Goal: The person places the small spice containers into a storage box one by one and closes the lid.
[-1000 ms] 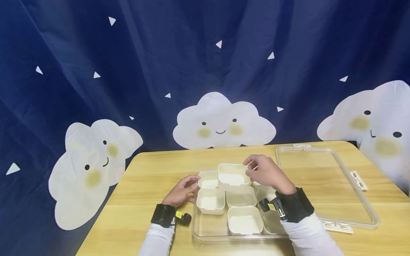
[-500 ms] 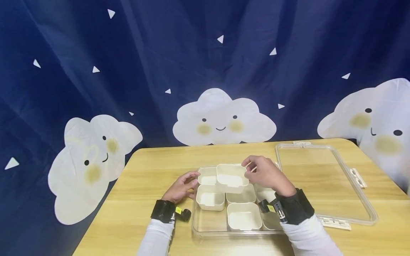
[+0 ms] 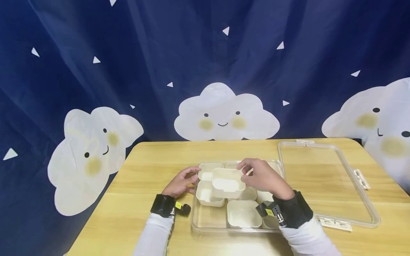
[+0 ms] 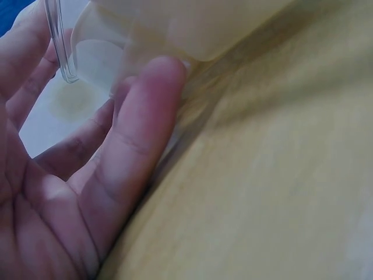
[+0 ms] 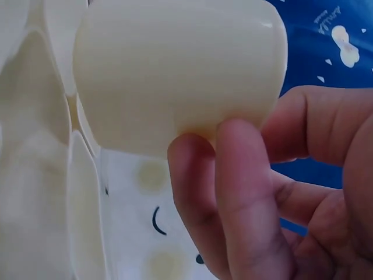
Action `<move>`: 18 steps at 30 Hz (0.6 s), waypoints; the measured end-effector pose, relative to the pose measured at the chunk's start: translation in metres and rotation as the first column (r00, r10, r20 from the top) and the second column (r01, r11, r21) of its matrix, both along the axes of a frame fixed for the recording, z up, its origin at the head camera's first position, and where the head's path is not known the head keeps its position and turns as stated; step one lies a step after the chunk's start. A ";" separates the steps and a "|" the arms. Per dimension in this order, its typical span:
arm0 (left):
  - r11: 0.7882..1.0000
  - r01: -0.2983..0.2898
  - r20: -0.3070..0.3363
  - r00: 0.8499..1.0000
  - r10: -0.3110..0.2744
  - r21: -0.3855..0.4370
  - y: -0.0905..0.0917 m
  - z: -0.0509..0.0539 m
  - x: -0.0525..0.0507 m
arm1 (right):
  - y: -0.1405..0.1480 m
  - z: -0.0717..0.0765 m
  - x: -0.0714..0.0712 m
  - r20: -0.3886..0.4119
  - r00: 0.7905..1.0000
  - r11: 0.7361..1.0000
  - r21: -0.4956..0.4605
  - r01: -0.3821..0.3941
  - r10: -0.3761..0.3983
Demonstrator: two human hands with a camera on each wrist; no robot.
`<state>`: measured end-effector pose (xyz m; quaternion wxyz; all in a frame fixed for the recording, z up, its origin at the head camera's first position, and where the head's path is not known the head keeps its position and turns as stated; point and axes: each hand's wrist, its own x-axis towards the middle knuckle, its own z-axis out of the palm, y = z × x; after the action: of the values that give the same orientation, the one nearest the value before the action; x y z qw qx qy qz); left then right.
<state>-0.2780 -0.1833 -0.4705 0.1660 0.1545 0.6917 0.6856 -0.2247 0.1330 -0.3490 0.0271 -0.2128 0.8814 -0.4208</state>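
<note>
My right hand (image 3: 264, 177) pinches a cream rectangular storage bin (image 3: 228, 182) by its right wall, thumb and fingers at the rim. The bin is raised and slightly tilted above the others; in the right wrist view its smooth outer wall (image 5: 175, 70) fills the top. At the far left corner of a clear plastic box (image 3: 208, 229) rests my left hand (image 3: 180, 183), fingers loosely bent. The left wrist view has its thumb (image 4: 143, 122) by the clear side wall. Several cream bins stand inside the box, among them a front one (image 3: 244, 215) and a left one (image 3: 208, 195).
A clear lid (image 3: 326, 181) with white latches (image 3: 334, 224) lies on the wooden table (image 3: 128, 213) right of the box. Behind the table hangs a dark blue curtain (image 3: 153, 42) with cloud prints. The right forearm covers part of the box's right side.
The right hand has brought the held bin a little toward the person and left, over the middle bins. The left hand stays at the box corner. The head view has tilted slightly.
</note>
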 end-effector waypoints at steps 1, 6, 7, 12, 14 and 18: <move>1.000 -0.003 -0.002 1.000 0.003 -0.005 0.000 0.001 0.000 | -0.002 0.000 0.001 -0.001 1.000 1.000 0.001 -0.013 0.013; 0.999 -0.025 -0.005 1.000 0.024 -0.028 0.001 0.002 0.000 | -0.008 -0.003 0.002 0.005 0.998 0.998 0.003 -0.066 0.066; 0.999 -0.026 -0.005 1.000 0.026 -0.027 0.001 0.002 0.000 | -0.009 -0.003 0.002 0.004 0.997 0.997 0.001 -0.080 0.080; 0.999 -0.036 0.002 0.999 0.036 -0.011 0.001 0.002 0.000 | -0.014 -0.008 0.004 -0.009 0.987 0.987 -0.010 -0.159 0.159; 0.999 -0.038 0.004 0.999 0.038 -0.008 0.002 0.002 0.000 | -0.017 -0.009 0.005 -0.017 0.984 0.984 -0.003 -0.179 0.179; 1.000 -0.023 -0.001 1.000 0.023 -0.011 0.001 0.000 -0.001 | -0.022 -0.012 0.007 0.007 0.976 0.976 -0.001 -0.216 0.216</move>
<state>-0.2793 -0.1827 -0.4706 0.1587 0.1460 0.6971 0.6837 -0.2177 0.1110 -0.3607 0.0755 -0.3057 0.8529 -0.4163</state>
